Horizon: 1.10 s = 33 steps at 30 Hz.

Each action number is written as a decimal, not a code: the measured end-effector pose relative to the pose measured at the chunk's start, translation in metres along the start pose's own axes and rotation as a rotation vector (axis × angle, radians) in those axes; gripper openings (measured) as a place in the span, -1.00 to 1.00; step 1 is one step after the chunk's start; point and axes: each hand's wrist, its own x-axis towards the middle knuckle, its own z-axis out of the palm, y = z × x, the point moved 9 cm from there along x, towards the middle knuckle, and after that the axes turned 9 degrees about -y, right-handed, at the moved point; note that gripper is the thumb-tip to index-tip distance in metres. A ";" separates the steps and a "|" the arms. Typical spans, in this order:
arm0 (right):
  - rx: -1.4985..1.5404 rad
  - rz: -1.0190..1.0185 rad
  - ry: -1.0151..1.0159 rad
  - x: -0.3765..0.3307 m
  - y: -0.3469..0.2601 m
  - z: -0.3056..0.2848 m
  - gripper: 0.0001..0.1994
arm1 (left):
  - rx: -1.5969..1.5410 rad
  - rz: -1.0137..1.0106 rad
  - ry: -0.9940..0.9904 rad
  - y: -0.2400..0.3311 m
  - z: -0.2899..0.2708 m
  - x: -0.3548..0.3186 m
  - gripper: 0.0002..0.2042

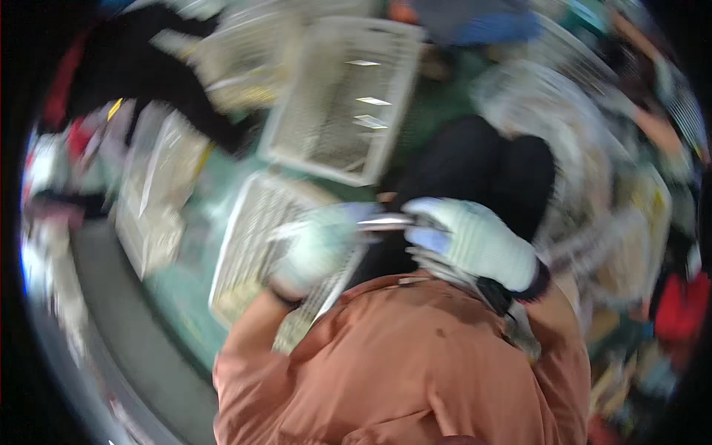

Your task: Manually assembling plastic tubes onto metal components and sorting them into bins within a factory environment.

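We hold a thin metal piece between our gloved hands: left hand blurred, its grip we cannot tell; right hand pinching its end. Best keep it steady over the white crate; farther crate stays clear.

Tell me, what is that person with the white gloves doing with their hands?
The picture is blurry. A person in an orange-brown top holds both gloved hands close together: the left hand and right hand pinch a small thin shiny piece between them. White mesh trays lie on the green surface around them. What the piece is, I cannot tell.
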 end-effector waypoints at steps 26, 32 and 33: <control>-0.131 0.858 0.736 -0.250 0.341 -0.156 -0.49 | 1.001 -0.331 -0.778 -0.429 0.171 -0.142 -0.74; -0.184 0.910 0.668 -0.217 0.398 -0.169 -0.46 | 0.378 -0.607 -0.434 -0.379 0.115 -0.096 -0.72; -0.193 0.916 0.627 -0.215 0.405 -0.169 -0.47 | 0.274 -0.646 -0.377 -0.366 0.110 -0.088 -0.72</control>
